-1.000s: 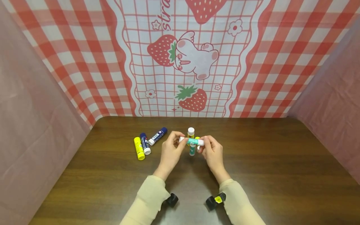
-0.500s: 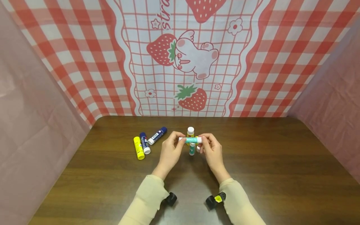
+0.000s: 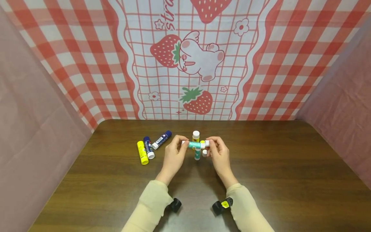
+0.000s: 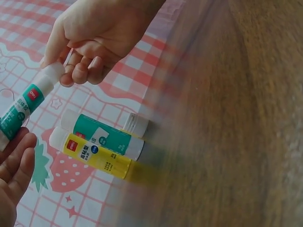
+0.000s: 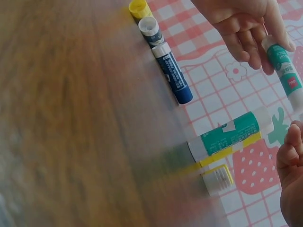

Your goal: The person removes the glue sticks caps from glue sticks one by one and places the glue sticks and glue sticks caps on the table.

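Both hands hold a teal glue stick (image 3: pixel 194 145) with white ends level above the table. My left hand (image 3: pixel 175 154) pinches its left end between thumb and fingers. With thumb and fingers, my right hand (image 3: pixel 219 155) grips the white cap (image 4: pixel 53 71) at the other end. That cap stands out from the white collar (image 4: pixel 44 84) at a slight angle. Just beyond and below the hands, a teal glue stick (image 4: pixel 102 137) and a yellow glue stick (image 4: pixel 92 158) stand upright. A third yellow piece with a white ribbed end (image 5: pixel 218 180) lies beside them.
To the left lie a yellow glue stick (image 3: pixel 142 153) and a navy one (image 3: pixel 149 147), side by side. Another navy glue stick (image 3: pixel 162 140) lies slanted near them. A checked strawberry cloth (image 3: pixel 197 64) hangs behind the brown table (image 3: pixel 275 167), with pink cloth at both sides.
My left hand has drawn slightly left with the held stick, while the right hand stays nearly in place. The white part at the right end now reaches farther out from the teal barrel.
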`<state>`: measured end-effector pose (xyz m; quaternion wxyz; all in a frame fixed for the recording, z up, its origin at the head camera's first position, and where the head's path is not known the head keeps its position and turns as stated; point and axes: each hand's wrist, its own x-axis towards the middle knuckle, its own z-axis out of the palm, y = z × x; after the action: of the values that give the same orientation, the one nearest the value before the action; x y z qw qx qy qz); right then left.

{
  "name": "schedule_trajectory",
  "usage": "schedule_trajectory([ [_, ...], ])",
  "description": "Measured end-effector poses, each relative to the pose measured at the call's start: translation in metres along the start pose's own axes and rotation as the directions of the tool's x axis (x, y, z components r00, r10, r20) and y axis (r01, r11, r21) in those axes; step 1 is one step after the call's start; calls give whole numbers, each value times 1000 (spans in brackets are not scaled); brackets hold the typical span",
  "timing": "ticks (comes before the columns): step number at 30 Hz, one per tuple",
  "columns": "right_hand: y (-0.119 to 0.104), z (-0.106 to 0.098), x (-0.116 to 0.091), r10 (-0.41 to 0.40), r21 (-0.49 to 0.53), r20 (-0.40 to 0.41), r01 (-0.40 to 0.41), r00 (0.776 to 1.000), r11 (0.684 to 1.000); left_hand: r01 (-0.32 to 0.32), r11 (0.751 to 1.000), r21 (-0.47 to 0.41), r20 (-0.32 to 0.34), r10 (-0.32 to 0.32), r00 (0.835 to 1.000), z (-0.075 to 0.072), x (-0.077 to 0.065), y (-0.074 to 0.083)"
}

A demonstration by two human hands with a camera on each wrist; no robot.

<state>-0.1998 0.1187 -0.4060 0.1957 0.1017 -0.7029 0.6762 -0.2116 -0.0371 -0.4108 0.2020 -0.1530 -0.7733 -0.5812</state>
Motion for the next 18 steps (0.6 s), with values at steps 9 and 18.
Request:
schedule_trajectory([
  [9,8,-2,2,42,-14,-53,-43,998,999,16,1000,-7,-58,-17,998,-4,0,6],
  [18,36,-7,7,121,-38,-84,-124,989,992,282,911,-300,-26,-303,953,-2,7,-11],
])
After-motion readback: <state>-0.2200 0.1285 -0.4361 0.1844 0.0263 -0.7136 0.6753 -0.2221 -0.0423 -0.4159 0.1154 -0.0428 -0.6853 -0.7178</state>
